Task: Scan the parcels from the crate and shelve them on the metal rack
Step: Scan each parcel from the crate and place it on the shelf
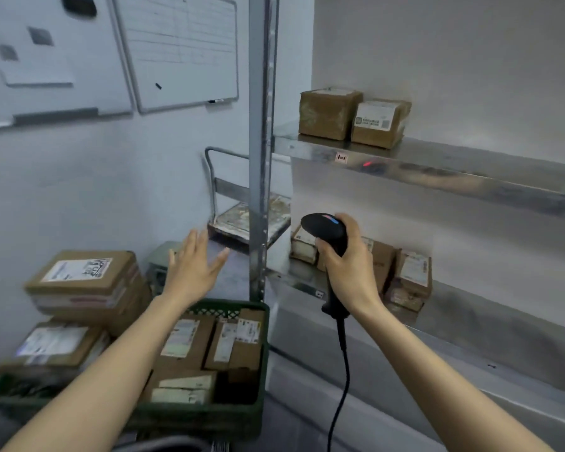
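Currently: task judged partway | crate [209, 419], left of metal rack [260, 158]: several parcels [186, 340] lie inside, unshelved | left hand [193, 269], left of rack: fingers spread wide, empty | right hand [349, 265], before rack: gripping scanner [327, 230] | on rack: two upper-shelf parcels [353, 117], several lower-shelf parcels [408, 275], already shelved
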`<state>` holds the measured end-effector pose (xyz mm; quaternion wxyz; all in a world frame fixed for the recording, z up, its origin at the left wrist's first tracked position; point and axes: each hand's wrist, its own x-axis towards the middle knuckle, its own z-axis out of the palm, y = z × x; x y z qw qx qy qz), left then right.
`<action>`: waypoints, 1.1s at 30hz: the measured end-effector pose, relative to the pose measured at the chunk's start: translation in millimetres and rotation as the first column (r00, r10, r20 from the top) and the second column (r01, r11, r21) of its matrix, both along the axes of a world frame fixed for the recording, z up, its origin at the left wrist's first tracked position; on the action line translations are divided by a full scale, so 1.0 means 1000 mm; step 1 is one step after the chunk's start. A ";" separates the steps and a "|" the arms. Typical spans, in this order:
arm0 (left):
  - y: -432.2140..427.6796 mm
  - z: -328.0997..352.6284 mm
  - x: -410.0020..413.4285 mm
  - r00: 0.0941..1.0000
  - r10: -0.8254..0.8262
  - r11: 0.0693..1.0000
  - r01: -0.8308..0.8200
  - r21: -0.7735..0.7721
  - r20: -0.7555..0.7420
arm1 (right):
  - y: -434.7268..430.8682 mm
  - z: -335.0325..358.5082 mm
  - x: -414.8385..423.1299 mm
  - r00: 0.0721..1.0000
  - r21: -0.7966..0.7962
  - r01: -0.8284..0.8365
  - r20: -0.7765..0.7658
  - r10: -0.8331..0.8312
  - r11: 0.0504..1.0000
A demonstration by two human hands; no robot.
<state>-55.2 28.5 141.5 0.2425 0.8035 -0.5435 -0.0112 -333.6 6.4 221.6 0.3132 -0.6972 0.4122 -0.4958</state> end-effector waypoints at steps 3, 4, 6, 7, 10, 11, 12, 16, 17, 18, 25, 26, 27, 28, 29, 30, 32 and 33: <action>0.033 -0.016 0.023 0.997 0.071 0.996 -0.071 0.046 -0.001 | 0.006 -0.007 0.023 0.998 0.018 -0.063 -0.012 0.064 0.998; 0.043 -0.020 0.029 0.996 0.093 0.994 -0.092 0.061 -0.008 | 0.007 -0.009 0.030 0.996 0.026 -0.084 -0.011 0.084 0.996; 0.060 -0.028 0.037 0.992 0.126 0.989 -0.123 0.085 -0.028 | 0.011 -0.014 0.046 0.992 0.044 -0.126 -0.008 0.127 0.991; 0.068 -0.032 0.042 0.990 0.138 0.987 -0.134 0.094 -0.039 | 0.012 -0.015 0.053 0.989 0.047 -0.144 -0.012 0.145 0.988; 0.088 -0.044 0.053 0.985 0.167 0.978 -0.160 0.136 -0.043 | 0.018 -0.021 0.076 0.983 0.066 -0.184 -0.002 0.184 0.981; 0.092 -0.047 0.057 0.984 0.173 0.974 -0.166 0.151 -0.037 | 0.018 -0.022 0.083 0.981 0.074 -0.193 -0.002 0.193 0.978; 0.097 -0.051 0.063 0.983 0.178 0.971 -0.170 0.169 -0.037 | 0.020 -0.026 0.093 0.980 0.089 -0.198 -0.007 0.200 0.976; 0.104 -0.066 0.079 0.982 0.171 0.970 -0.153 0.188 -0.084 | 0.020 -0.035 0.115 0.977 0.112 -0.207 -0.024 0.211 0.972; 0.104 -0.071 0.083 0.981 0.167 0.970 -0.146 0.196 -0.098 | 0.019 -0.037 0.121 0.978 0.116 -0.202 -0.032 0.207 0.972; 0.103 -0.077 0.087 0.981 0.160 0.970 -0.134 0.205 -0.114 | 0.018 -0.039 0.126 0.979 0.122 -0.195 -0.037 0.201 0.973; 0.077 -0.120 0.097 0.945 0.055 0.967 0.031 0.253 -0.323 | 0.007 -0.058 0.146 0.994 0.150 -0.078 -0.060 0.088 0.986; 0.071 -0.126 0.096 0.939 0.032 0.964 0.063 0.260 -0.344 | 0.005 -0.062 0.147 0.996 0.159 -0.054 -0.065 0.065 0.986; 0.066 -0.132 0.094 0.933 0.011 0.960 0.090 0.264 -0.360 | 0.003 -0.066 0.147 0.996 0.168 -0.031 -0.072 0.043 0.985; 0.060 -0.137 0.091 0.929 -0.007 0.957 0.113 0.266 -0.370 | 0.001 -0.070 0.147 0.997 0.175 -0.009 -0.078 0.023 0.984; 0.054 -0.143 0.087 0.926 -0.019 0.954 0.129 0.270 -0.377 | 0.000 -0.075 0.146 0.997 0.182 0.009 -0.081 0.006 0.983; 0.050 -0.148 0.083 0.923 -0.025 0.951 0.141 0.275 -0.384 | -0.002 -0.079 0.145 0.997 0.189 0.024 -0.083 -0.009 0.982; 0.043 -0.160 0.074 0.913 -0.036 0.944 0.165 0.287 -0.407 | -0.006 -0.088 0.143 0.995 0.206 0.054 -0.098 -0.034 0.977; 0.041 -0.166 0.070 0.904 -0.043 0.940 0.181 0.290 -0.426 | -0.007 -0.093 0.142 0.993 0.215 0.065 -0.105 -0.043 0.974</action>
